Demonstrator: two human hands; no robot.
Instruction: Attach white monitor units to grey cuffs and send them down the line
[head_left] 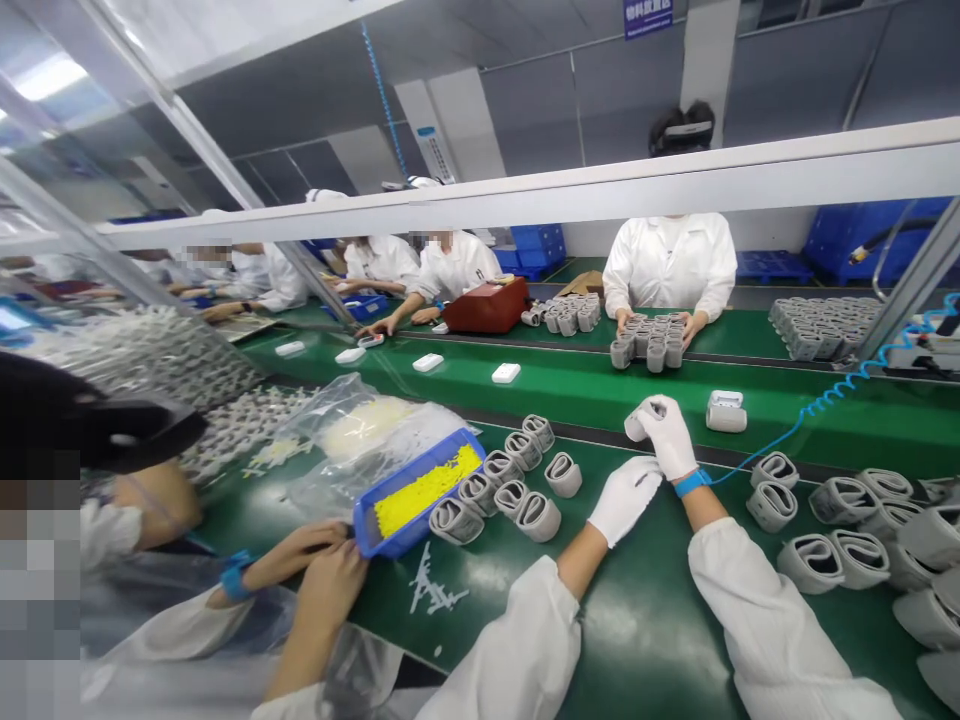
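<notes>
My right hand (669,440), in a white glove with a blue strap (693,482) at the wrist, grips a rolled grey cuff (639,424) above the near edge of the green belt. Just below and left of it is my left hand (624,500), also gloved, fingers stretched toward the right wrist, with nothing visible in it. A white device with a grey cuff (726,412) sits on the belt to the right. Several rolled cuffs (537,515) stand on the table to my left, and more cuffs (811,562) stand to my right.
A blue tray (366,530) of yellow pieces (427,490) lies left, beside a co-worker's bare hands (330,570). White strips (435,590) lie in front. White devices (506,373) line the belt (600,385). Opposite, a person (670,265) handles cuffs. A coiled blue cord (847,378) crosses right.
</notes>
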